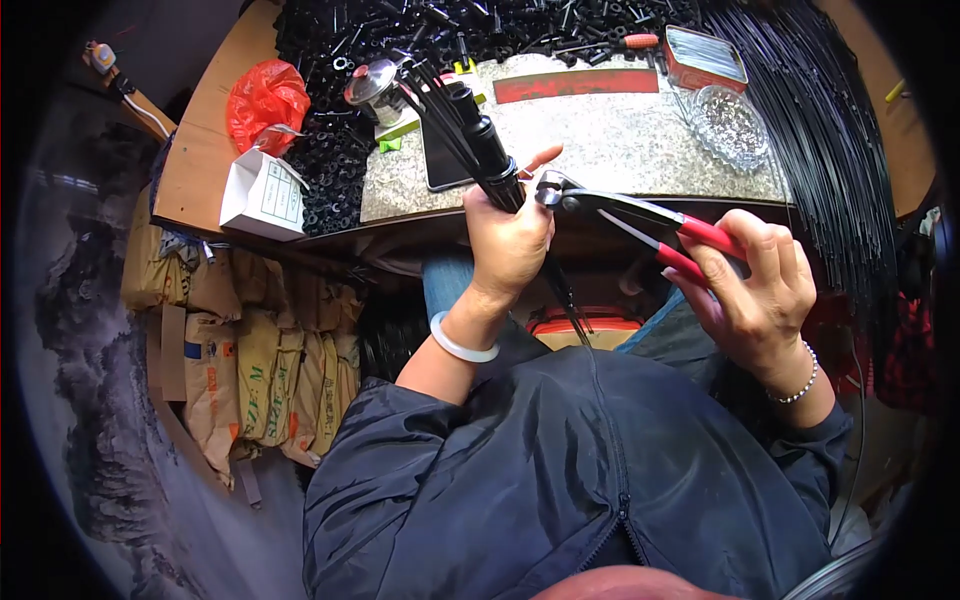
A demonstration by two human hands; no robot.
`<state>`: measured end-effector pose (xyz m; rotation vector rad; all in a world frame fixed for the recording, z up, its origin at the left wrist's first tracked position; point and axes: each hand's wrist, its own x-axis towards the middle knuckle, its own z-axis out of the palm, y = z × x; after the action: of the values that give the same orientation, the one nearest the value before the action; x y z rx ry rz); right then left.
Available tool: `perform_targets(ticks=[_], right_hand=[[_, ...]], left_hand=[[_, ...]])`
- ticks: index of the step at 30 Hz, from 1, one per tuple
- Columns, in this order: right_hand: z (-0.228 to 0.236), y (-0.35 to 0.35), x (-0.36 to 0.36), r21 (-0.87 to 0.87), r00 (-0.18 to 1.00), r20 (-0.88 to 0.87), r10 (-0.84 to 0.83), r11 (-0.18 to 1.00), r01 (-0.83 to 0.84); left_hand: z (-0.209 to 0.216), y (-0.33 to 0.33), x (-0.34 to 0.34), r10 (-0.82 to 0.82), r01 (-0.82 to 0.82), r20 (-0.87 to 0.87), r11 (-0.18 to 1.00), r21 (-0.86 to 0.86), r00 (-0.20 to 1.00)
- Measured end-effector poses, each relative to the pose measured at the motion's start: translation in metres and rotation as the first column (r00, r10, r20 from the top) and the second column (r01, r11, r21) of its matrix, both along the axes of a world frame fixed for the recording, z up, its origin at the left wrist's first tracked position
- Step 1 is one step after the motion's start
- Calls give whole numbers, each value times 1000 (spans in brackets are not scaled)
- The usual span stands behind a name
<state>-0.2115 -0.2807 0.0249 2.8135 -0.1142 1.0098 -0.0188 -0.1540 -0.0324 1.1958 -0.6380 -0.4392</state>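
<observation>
My left hand [505, 245] is wrapped around a black umbrella frame [485, 145], a tube bundled with thin ribs. It is tilted, with its thick end up toward the table and thin rib ends hanging below the fist. Red-handled pliers [620, 210] are in my right hand [755, 290], their handles spread apart. The head of the pliers meets the fingers of my left hand beside the frame; what lies between the jaws is too small to make out. A phone-like dark tablet [445, 160] lies on the table behind the frame.
Small black parts [400, 30] heap across the back of the table. On the left are a red plastic bag [268, 100] and a white box [265, 195]. A metal canister [375, 85], a glass dish [730, 125], a tin [705, 58] and long black rods [820, 130] stand farther along.
</observation>
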Motion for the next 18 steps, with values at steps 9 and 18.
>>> perform_targets(ticks=[9, 18], right_hand=[[-6, -4, -1, 185, 981, -128, 146, 975, -121], [-34, 0, 1, 971, 705, -183, 686, 16, 237]], left_hand=[[3, 3, -5, -68, 65, -51, 996, -57, 996], [-4, 9, 0, -133, 145, 227, 989, -38, 965]])
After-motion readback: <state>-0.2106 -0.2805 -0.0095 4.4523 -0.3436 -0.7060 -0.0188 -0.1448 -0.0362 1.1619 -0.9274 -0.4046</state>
